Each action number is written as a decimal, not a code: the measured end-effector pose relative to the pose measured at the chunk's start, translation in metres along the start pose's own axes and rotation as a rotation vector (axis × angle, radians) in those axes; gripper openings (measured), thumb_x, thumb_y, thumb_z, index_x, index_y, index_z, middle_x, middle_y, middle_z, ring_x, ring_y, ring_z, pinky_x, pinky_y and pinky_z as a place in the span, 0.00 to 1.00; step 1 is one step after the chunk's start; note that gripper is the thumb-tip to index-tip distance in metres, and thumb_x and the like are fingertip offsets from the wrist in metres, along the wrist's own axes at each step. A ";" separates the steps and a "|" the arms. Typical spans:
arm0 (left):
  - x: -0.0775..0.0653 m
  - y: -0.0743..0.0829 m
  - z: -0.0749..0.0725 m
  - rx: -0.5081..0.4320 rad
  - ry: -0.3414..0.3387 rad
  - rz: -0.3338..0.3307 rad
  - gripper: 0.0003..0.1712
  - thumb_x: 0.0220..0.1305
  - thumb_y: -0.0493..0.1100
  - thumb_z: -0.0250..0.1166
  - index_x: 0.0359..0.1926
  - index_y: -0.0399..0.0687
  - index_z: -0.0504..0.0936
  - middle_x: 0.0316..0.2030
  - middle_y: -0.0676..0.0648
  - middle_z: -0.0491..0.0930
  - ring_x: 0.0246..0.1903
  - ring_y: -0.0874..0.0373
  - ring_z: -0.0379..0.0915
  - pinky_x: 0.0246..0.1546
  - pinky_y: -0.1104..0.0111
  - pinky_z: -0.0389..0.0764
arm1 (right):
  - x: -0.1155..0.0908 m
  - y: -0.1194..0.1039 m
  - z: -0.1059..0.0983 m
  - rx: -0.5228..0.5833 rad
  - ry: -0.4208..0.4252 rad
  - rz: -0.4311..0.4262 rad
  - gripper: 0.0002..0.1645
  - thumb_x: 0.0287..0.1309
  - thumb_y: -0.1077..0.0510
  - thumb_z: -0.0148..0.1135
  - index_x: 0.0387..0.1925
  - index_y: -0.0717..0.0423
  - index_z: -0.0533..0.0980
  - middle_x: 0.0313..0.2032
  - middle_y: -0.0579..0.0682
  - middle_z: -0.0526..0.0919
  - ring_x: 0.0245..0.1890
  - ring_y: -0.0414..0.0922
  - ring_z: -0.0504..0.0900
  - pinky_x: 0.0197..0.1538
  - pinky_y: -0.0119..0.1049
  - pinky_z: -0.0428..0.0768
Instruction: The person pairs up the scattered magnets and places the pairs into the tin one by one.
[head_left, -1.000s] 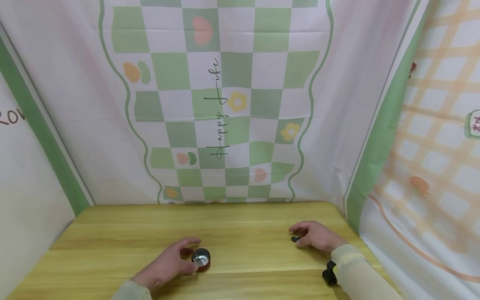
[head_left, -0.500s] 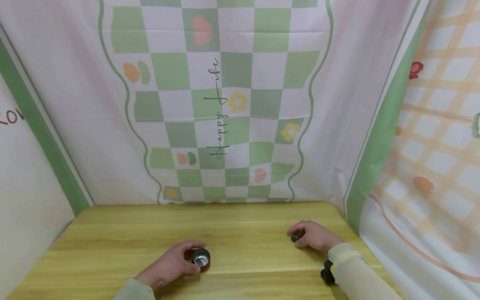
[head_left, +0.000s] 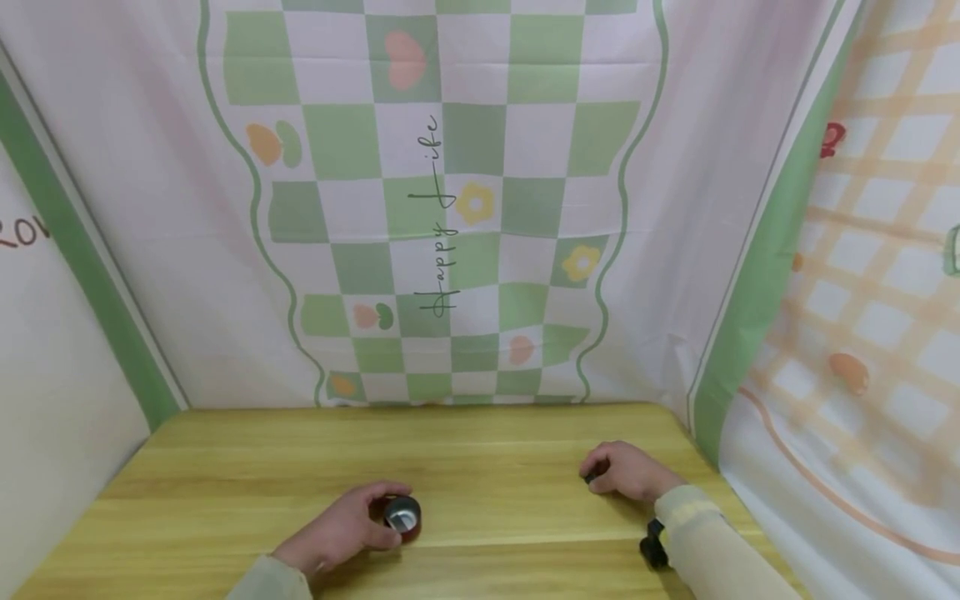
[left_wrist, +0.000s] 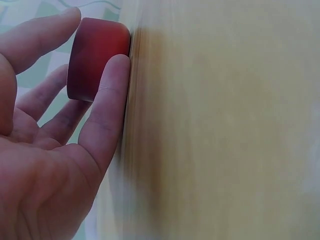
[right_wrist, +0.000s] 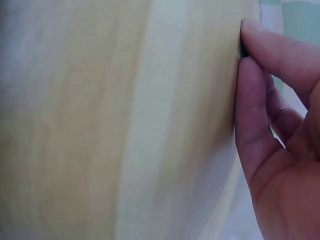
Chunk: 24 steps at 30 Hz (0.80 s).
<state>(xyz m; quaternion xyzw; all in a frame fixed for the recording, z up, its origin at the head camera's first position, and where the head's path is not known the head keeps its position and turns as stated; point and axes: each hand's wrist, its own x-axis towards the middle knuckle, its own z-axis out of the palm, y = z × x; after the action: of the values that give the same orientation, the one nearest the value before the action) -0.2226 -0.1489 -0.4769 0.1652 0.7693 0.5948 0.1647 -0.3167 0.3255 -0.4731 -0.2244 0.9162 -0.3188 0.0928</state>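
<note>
On the table, left of the middle, stands a small round red container (head_left: 412, 528) with a dark rim and a silvery inside. My left hand (head_left: 347, 527) holds it by its side, thumb and fingers to either side of its wall. Its smooth red wall faces the left wrist view, where the left hand (left_wrist: 55, 135) has a fingertip low on it, close over the wood. Far to the right, my right hand (head_left: 628, 472) pinches a small black thing (head_left: 589, 478) at the tabletop. Only a dark sliver of that black thing (right_wrist: 244, 49) shows between the fingertips in the right wrist view.
A wooden table (head_left: 487, 475) carries both hands' work. A checked curtain (head_left: 465, 275) hangs along its back edge, with another cloth (head_left: 847, 333) at the right side. A black wrist camera (head_left: 654, 546) sits beneath the right sleeve, low over the table.
My left hand has moved slightly right and brought its fingers in around the red container. The right fingers have drawn together over the small black thing, which shows less now.
</note>
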 end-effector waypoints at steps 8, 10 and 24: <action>0.000 0.000 -0.002 0.016 -0.010 -0.032 0.38 0.51 0.33 0.75 0.65 0.39 0.73 0.54 0.42 0.74 0.52 0.44 0.70 0.51 0.56 0.75 | 0.001 -0.003 0.001 -0.008 -0.012 0.021 0.10 0.52 0.62 0.73 0.36 0.52 0.81 0.34 0.43 0.80 0.37 0.45 0.76 0.42 0.43 0.76; 0.000 0.001 -0.002 0.018 -0.014 -0.037 0.38 0.52 0.34 0.75 0.65 0.40 0.73 0.55 0.42 0.74 0.52 0.45 0.70 0.52 0.56 0.75 | 0.002 -0.002 0.002 -0.013 -0.014 0.016 0.09 0.52 0.62 0.73 0.35 0.51 0.80 0.34 0.43 0.79 0.36 0.44 0.75 0.41 0.41 0.76; 0.000 0.000 -0.001 0.000 -0.004 -0.052 0.38 0.52 0.33 0.75 0.65 0.38 0.73 0.56 0.41 0.74 0.52 0.44 0.70 0.50 0.57 0.76 | 0.002 0.005 0.000 0.114 -0.008 -0.004 0.10 0.51 0.63 0.71 0.37 0.55 0.80 0.34 0.47 0.80 0.34 0.47 0.76 0.35 0.35 0.77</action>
<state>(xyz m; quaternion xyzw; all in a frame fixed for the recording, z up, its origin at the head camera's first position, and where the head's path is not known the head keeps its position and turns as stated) -0.2231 -0.1498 -0.4762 0.1461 0.7729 0.5902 0.1815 -0.3202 0.3287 -0.4763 -0.2217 0.8957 -0.3699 0.1084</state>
